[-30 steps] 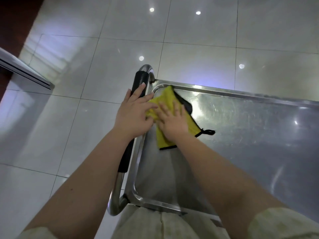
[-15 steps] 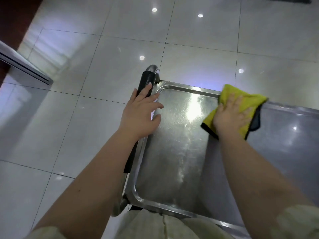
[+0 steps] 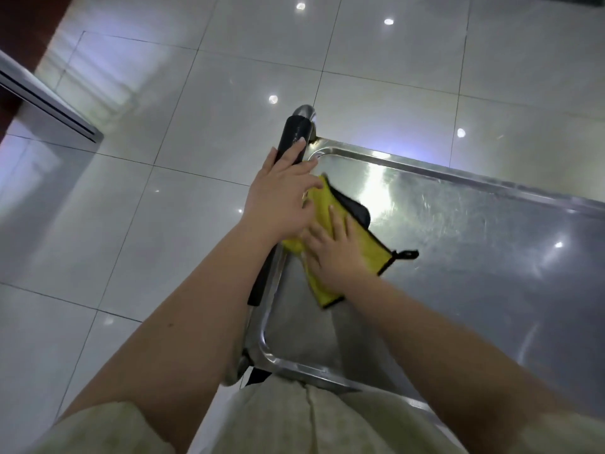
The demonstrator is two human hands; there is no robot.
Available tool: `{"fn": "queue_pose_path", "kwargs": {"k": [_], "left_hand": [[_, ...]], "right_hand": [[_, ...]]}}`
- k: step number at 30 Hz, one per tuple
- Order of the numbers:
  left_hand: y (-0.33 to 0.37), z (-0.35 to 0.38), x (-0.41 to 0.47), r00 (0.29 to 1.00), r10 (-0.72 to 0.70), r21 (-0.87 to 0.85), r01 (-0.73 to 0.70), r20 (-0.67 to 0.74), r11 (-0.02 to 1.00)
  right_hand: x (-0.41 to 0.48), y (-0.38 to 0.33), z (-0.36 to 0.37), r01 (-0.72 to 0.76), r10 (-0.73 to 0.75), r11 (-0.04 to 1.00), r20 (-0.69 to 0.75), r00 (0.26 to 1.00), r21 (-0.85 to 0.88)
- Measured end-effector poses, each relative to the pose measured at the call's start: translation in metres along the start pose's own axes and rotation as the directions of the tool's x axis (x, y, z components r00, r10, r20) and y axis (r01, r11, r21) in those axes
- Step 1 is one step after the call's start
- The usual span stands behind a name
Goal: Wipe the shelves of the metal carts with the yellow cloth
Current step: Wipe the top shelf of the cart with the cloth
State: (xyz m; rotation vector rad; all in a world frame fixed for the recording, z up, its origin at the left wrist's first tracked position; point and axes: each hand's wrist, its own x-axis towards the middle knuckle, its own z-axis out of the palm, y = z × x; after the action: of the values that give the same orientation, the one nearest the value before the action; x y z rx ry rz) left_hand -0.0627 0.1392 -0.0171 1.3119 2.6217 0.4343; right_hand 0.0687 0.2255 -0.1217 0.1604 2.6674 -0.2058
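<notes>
Cloth had swept back beside the open left hand, pressed by the flat-fingered right hand; the hands could collide.

Dim, slightly blurred; lamp reflections glare on floor and shelf.

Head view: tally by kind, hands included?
Hands: 2, left hand and right hand
Yellow cloth: 1
Metal cart shelf: 1
Black handle grip: 1
Total: 5
</notes>
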Motion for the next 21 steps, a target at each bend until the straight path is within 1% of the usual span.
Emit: {"fn": "queue_pose_path", "kwargs": {"k": [2, 4, 5, 7, 9, 10, 11, 12, 13, 14, 15, 16, 17, 18, 19, 21], "left_hand": [[0.0, 0.0, -0.001, 1.0, 0.005, 0.009, -0.005, 0.008, 1.0], [0.001, -0.001, -0.002, 1.0, 0.01, 0.017, -0.01, 0.023, 1.0], [0.001, -0.001, -0.003, 1.0, 0.012, 0.023, -0.012, 0.027, 1.0], [0.002, -0.001, -0.005, 0.999, 0.015, 0.04, -0.016, 0.034, 0.999], [0.003, -0.001, -0.007, 0.999, 0.023, 0.058, -0.025, 0.041, 0.998], [0.003, -0.001, -0.008, 0.999, 0.023, 0.061, -0.026, 0.047, 0.998], [0.003, -0.002, -0.008, 0.998, 0.02, 0.059, -0.023, 0.053, 0.998], [0.004, -0.002, -0.007, 0.998, 0.016, 0.057, -0.019, 0.055, 0.998], [0.004, -0.002, -0.007, 0.999, 0.014, 0.058, -0.017, 0.052, 0.998], [0.004, -0.002, -0.007, 0.999, 0.013, 0.064, -0.016, 0.047, 0.998], [0.005, -0.002, -0.007, 0.999, 0.014, 0.071, -0.017, 0.043, 0.997], [0.005, -0.001, -0.006, 0.999, 0.016, 0.073, -0.019, 0.038, 0.997], [0.005, -0.001, -0.006, 0.999, 0.015, 0.072, -0.017, 0.033, 0.997], [0.005, -0.001, -0.006, 1.0, 0.012, 0.072, -0.014, 0.028, 0.997], [0.005, -0.001, -0.006, 1.0, 0.011, 0.075, -0.013, 0.025, 0.997], [0.005, -0.001, -0.006, 1.0, 0.011, 0.085, -0.014, 0.026, 0.996]], "right_hand": [[-0.053, -0.027, 0.029, 0.2, -0.198, 0.977, 0.035, 0.98, -0.076], [-0.103, -0.046, 0.054, 0.409, -0.401, 0.907, 0.092, 0.912, -0.096], [-0.121, -0.051, 0.061, 0.467, -0.457, 0.878, 0.108, 0.883, -0.101], [-0.134, -0.047, 0.065, 0.511, -0.503, 0.854, 0.093, 0.859, -0.098], [-0.118, -0.03, 0.055, 0.513, -0.504, 0.847, 0.097, 0.858, -0.139], [-0.104, -0.017, 0.047, 0.474, -0.471, 0.869, 0.057, 0.881, -0.144], [-0.084, -0.001, 0.038, 0.394, -0.399, 0.911, -0.018, 0.917, -0.122], [-0.062, 0.021, 0.028, 0.279, -0.285, 0.957, -0.088, 0.954, -0.077], [-0.04, 0.045, 0.017, 0.141, -0.142, 0.99, -0.137, 0.98, -0.018], [-0.019, 0.073, 0.004, -0.004, 0.012, 0.999, -0.173, 0.985, 0.048], [-0.001, 0.099, -0.008, -0.144, 0.163, 0.983, -0.176, 0.971, 0.118], [0.014, 0.122, -0.019, -0.267, 0.296, 0.945, -0.143, 0.945, 0.189], [0.023, 0.138, -0.026, -0.361, 0.393, 0.899, -0.093, 0.915, 0.246], [0.028, 0.145, -0.03, -0.419, 0.449, 0.863, -0.048, 0.892, 0.284], [0.029, 0.144, -0.03, -0.441, 0.468, 0.848, -0.025, 0.883, 0.294], [0.016, 0.123, -0.021, -0.396, 0.415, 0.883, -0.027, 0.909, 0.251]]}}
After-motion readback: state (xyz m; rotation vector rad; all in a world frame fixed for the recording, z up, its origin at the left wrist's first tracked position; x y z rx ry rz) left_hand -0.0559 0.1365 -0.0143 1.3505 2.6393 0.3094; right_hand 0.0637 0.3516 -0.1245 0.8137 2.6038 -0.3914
